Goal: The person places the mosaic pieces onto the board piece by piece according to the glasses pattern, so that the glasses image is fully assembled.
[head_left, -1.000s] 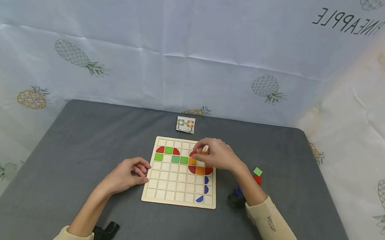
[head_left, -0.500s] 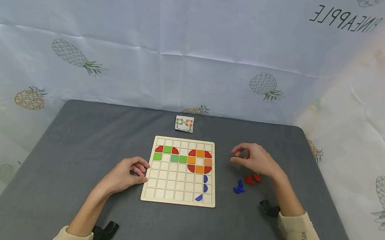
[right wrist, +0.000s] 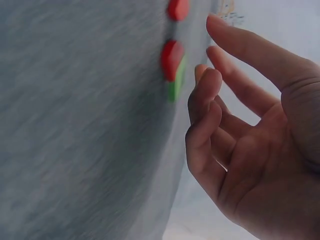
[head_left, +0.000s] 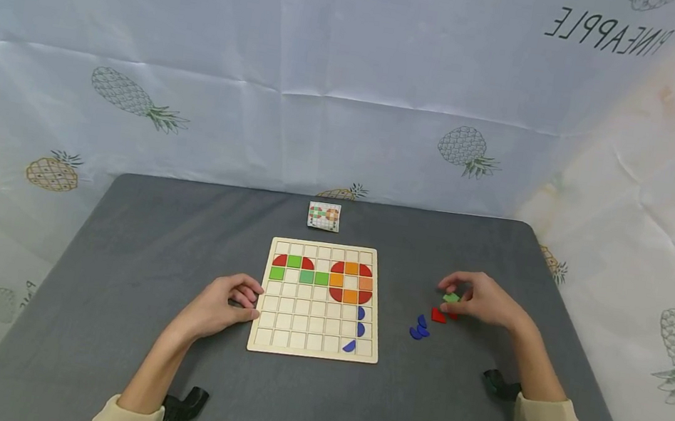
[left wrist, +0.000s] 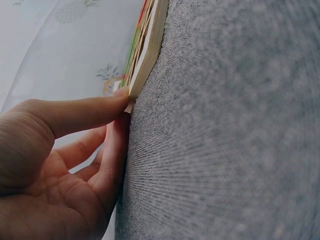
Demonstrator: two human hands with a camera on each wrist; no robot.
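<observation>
A wooden grid board (head_left: 312,351) lies mid-table with red, green and orange tiles in its upper rows and three blue half-discs at its right side. My left hand (head_left: 252,302) rests on the table, its thumb (left wrist: 107,103) touching the board's left edge (left wrist: 149,52). My right hand (head_left: 457,290) hovers over a green square tile (head_left: 451,298) to the right of the board; in the right wrist view its loosely curved fingers (right wrist: 207,92) stay just clear of the green tile (right wrist: 176,84) and the red piece (right wrist: 171,56) beside it.
Red pieces (head_left: 438,316) and blue half-discs (head_left: 419,330) lie loose between the board and my right hand. A small pattern card (head_left: 324,216) sits behind the board. The grey table (head_left: 112,244) is backed by a pineapple-print sheet.
My right hand left the board's upper right tiles and moved right, then down over the loose green tile. The left hand has stayed at the board's edge.
</observation>
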